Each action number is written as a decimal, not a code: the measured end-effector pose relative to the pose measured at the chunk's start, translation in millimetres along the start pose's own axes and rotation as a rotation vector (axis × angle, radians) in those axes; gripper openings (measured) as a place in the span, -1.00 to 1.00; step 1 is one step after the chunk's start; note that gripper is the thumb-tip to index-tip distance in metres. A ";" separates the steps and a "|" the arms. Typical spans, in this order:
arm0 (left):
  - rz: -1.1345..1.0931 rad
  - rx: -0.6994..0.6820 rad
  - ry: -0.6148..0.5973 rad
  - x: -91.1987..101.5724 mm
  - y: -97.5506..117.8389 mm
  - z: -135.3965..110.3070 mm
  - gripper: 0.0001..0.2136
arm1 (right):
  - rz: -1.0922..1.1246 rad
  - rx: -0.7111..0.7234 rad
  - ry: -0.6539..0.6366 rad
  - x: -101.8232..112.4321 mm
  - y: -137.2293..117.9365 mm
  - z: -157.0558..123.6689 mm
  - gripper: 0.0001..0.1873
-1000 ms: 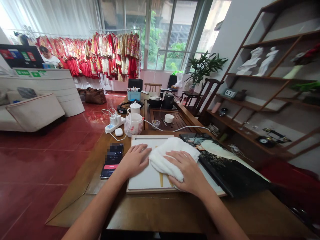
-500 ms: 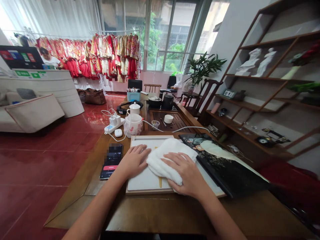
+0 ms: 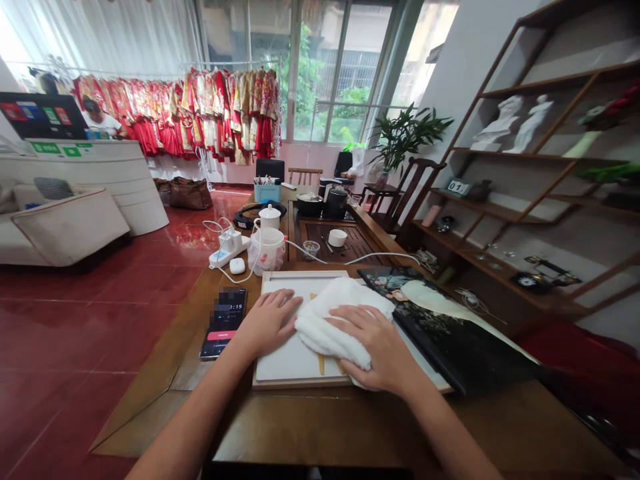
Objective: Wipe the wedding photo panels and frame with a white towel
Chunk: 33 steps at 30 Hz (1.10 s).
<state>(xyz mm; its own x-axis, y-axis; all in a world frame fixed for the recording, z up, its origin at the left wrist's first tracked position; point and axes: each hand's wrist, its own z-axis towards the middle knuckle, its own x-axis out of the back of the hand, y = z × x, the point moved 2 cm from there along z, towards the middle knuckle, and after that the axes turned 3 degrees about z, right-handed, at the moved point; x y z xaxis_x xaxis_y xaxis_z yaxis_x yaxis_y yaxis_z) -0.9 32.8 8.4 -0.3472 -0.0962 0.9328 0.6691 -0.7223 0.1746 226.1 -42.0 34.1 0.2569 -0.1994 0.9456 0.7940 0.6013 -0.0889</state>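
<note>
A white towel (image 3: pixel 330 317) lies bunched on a shallow wooden frame with a white back (image 3: pixel 285 367). My right hand (image 3: pixel 380 347) is over the towel's right side, fingers spread across the top and thumb at its near edge, holding it against the white surface. My left hand (image 3: pixel 273 323) rests flat on the left part of the frame, fingers stretched out, its tips close to the towel. Part of a yellowish strip (image 3: pixel 321 365) shows below the towel; the rest is covered. A dark panel with a painted picture (image 3: pixel 445 327) overlaps the frame's right side.
A phone (image 3: pixel 223 327) lies left of the frame. Beyond it are a power strip (image 3: pixel 227 250), a white earbud case (image 3: pixel 237 267) and a lidded white cup (image 3: pixel 270 217). A tea tray (image 3: pixel 355 250) with a small white cup (image 3: pixel 337 238) stands behind; a cable crosses there.
My right hand and the towel have shifted slightly right and toward me. My left hand stays in nearly the same place.
</note>
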 end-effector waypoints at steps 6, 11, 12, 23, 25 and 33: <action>0.012 0.008 -0.003 0.3 0.9 0.6 -0.62 | -0.052 -0.102 0.086 3.8 16.8 -1.2 -0.42; 0.012 0.003 -0.020 0.0 0.2 0.1 -0.62 | -0.005 -0.009 -0.008 0.2 -8.4 -1.3 -0.34; 0.010 0.001 -0.022 -0.1 0.0 0.1 -0.62 | 0.002 -0.004 -0.018 0.2 -10.3 -1.3 -0.33; 0.023 -0.005 0.002 -1.1 -0.2 0.6 -0.62 | -0.033 -0.053 0.036 -0.2 2.8 6.3 -0.39; 0.025 -0.006 0.001 -1.0 -0.2 0.3 -0.61 | -0.028 -0.036 0.028 -1.0 1.4 6.7 -0.38; 0.028 -0.002 0.009 -0.3 0.5 0.5 -0.63 | -0.069 -0.119 0.075 0.6 20.3 12.2 -0.44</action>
<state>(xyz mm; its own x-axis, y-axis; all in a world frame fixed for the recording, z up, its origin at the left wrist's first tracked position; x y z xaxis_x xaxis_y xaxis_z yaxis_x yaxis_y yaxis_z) -0.1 32.8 8.3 -0.3344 -0.1231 0.9344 0.6773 -0.7208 0.1475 235.7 -20.4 36.7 0.2365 -0.2965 0.9253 0.8695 0.4896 -0.0654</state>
